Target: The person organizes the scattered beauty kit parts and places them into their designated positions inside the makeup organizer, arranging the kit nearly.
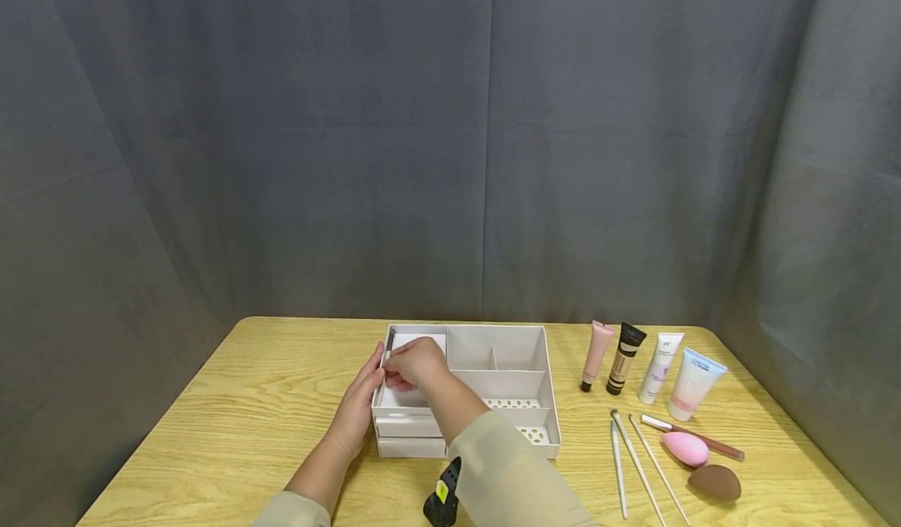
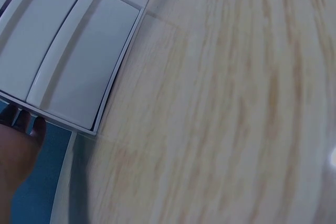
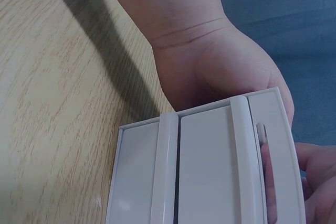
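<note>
A white desk organizer (image 1: 496,338) with open compartments and two drawers (image 1: 411,448) stands on the table. My left hand (image 1: 357,402) rests along its left side, fingers fairly straight. In the left wrist view, the fingertips of that hand (image 2: 16,148) touch the side edge. My right hand (image 1: 420,363) reaches over the left section, its curled fingers at a thin makeup brush (image 1: 391,341) lying along the left wall, dark tip to the back. A pale end (image 3: 262,134) shows through the slot in the right wrist view. The right fingertips are partly hidden.
Right of the organizer stand a pink tube (image 1: 597,353), a black-and-beige tube (image 1: 622,363), a white tube (image 1: 660,367) and a blue-pink tube (image 1: 693,386). Several brushes (image 1: 637,464), a lip gloss tube (image 1: 704,439), and pink (image 1: 686,449) and brown (image 1: 715,483) sponges lie before them.
</note>
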{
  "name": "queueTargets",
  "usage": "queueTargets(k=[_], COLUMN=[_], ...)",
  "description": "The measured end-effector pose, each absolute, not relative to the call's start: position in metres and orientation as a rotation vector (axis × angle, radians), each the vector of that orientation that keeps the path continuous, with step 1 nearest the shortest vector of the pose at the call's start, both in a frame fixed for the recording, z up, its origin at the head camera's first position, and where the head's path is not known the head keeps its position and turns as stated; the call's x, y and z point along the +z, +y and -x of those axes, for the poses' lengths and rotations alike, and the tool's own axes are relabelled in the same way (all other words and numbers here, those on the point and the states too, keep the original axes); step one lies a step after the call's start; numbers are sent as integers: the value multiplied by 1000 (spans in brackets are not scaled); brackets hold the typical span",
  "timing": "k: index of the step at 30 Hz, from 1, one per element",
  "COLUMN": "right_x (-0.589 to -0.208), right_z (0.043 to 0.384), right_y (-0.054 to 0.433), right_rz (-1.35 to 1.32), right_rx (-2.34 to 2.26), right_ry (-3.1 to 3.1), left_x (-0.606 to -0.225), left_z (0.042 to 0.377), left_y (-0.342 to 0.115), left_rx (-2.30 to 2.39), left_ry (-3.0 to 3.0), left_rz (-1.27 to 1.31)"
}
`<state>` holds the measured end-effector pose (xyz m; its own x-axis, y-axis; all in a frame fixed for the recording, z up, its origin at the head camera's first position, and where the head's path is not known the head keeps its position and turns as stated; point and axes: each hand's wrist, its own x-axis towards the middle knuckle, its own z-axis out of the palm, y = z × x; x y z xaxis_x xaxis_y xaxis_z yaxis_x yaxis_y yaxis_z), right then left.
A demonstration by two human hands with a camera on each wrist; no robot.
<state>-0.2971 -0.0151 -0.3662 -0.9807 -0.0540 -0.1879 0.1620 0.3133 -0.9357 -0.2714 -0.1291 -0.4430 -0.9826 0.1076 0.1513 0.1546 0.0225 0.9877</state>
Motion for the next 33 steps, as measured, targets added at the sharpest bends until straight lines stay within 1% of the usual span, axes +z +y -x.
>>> queueTargets(k=[22, 33], right_x=[-361, -348], right_z=[293, 291], right_y=[-10, 19], right_rz=[-79, 57], right_rx=[-1688, -1712], right_ry=[2426, 2482], left_x=[-442, -445], left_z=[270, 272], left_y=[-130, -129], left_rx=[-2177, -2217], left_ry=[-2239, -2203], left_rz=[263, 242])
